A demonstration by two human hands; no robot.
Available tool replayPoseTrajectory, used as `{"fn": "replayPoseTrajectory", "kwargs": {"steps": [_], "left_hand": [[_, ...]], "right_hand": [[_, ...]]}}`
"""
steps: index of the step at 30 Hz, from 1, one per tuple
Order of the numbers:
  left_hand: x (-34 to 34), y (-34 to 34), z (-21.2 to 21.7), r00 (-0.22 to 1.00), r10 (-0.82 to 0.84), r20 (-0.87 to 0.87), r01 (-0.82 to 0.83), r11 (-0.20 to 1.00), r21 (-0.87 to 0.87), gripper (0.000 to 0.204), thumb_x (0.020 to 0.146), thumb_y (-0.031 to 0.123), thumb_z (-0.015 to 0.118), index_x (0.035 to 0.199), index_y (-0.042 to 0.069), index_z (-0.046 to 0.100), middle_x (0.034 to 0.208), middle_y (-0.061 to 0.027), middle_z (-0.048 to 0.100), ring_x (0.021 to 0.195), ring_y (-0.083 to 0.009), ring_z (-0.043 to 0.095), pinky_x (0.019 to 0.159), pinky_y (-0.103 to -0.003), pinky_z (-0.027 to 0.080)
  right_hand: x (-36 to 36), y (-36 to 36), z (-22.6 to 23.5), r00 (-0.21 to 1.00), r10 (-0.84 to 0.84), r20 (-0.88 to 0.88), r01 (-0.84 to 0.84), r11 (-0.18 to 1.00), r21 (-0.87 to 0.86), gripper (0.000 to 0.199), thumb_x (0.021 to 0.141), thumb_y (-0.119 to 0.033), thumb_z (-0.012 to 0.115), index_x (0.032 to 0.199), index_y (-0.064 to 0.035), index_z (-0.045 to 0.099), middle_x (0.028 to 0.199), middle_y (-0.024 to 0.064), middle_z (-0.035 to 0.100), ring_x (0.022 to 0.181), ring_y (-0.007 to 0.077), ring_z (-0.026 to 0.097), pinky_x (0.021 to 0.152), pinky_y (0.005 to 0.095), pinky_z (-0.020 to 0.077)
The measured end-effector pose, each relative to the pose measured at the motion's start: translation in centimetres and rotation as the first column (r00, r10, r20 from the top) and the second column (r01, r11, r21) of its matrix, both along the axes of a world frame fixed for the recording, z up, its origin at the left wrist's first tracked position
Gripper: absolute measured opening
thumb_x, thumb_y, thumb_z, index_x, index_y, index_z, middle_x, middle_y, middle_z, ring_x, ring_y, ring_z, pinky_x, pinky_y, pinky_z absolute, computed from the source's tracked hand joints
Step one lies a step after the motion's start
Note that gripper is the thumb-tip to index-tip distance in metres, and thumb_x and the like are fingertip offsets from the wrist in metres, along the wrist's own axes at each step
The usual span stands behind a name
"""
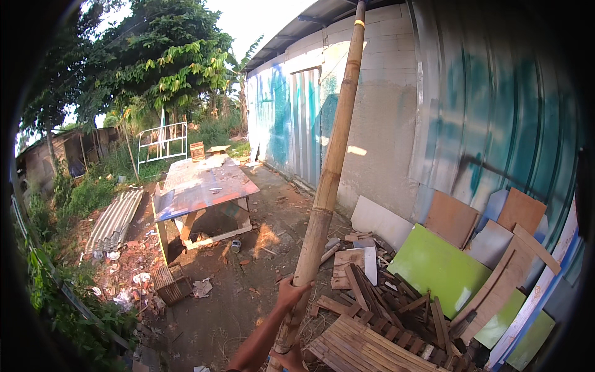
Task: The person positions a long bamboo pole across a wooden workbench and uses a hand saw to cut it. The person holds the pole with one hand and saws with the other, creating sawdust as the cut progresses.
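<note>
A long, thick bamboo pole (333,164) rises from the bottom of the head view and leans up and away toward the roof edge. My left hand (293,294) is wrapped round its lower part, with the forearm coming in from below. Lower down, at the bottom edge, my right hand (291,358) also grips the pole; its forearm is out of sight. The pole's lowest end is cut off by the frame.
Scrap wood (372,297), a slatted bamboo panel (365,347) and green boards (440,266) lie at right against a painted metal wall (496,124). A worn table (201,186) stands ahead left, near corrugated sheets (114,223) and a small wooden crate (171,284).
</note>
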State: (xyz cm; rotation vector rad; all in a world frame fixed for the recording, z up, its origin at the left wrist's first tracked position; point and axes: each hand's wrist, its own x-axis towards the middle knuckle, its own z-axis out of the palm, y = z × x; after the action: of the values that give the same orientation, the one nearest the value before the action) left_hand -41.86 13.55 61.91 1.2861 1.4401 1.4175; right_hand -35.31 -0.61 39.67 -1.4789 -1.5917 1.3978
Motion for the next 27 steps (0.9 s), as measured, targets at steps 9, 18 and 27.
{"fn": "replayPoseTrajectory", "kwargs": {"steps": [9, 18, 27], "left_hand": [[2.6, 4.6, 0.2, 0.996, -0.029, 0.080, 0.029, 1.000, -0.003, 0.055, 0.081, 0.034, 0.086, 0.114, -0.006, 0.070, 0.099, -0.0118, 0.074, 0.084, -0.0158, 0.068, 0.076, -0.032, 0.055], [7.4, 11.8, 2.3, 0.930, -0.126, 0.344, 0.120, 0.992, 0.041, 0.061, 0.086, 0.045, 0.078, 0.117, -0.007, 0.067, 0.101, -0.0134, 0.071, 0.083, -0.0175, 0.067, 0.075, -0.032, 0.054], [13.1, 10.3, -2.0, 0.724, -0.206, 0.658, 0.279, 0.960, -0.007, 0.064, 0.089, 0.051, 0.071, 0.120, -0.004, 0.059, 0.094, -0.0134, 0.067, 0.079, -0.0226, 0.068, 0.070, -0.036, 0.055]], "right_hand": [[3.1, 2.3, 1.4, 0.962, -0.262, -0.075, 0.269, 0.957, 0.113, 0.082, 0.072, -0.037, 0.085, 0.133, 0.0010, 0.045, 0.116, 0.0223, 0.065, 0.111, 0.0370, 0.066, 0.094, 0.0473, 0.0524], [10.6, 6.1, 7.1, 0.862, -0.495, -0.113, 0.498, 0.781, 0.378, 0.075, 0.072, -0.029, 0.083, 0.134, -0.0009, 0.050, 0.120, 0.0242, 0.064, 0.114, 0.0407, 0.064, 0.095, 0.0475, 0.0505], [26.2, -6.5, 8.1, 0.875, -0.471, 0.116, 0.390, 0.825, 0.409, 0.099, 0.068, -0.039, 0.091, 0.140, 0.0028, 0.038, 0.127, 0.0268, 0.054, 0.112, 0.0453, 0.058, 0.093, 0.0517, 0.0482]]}}
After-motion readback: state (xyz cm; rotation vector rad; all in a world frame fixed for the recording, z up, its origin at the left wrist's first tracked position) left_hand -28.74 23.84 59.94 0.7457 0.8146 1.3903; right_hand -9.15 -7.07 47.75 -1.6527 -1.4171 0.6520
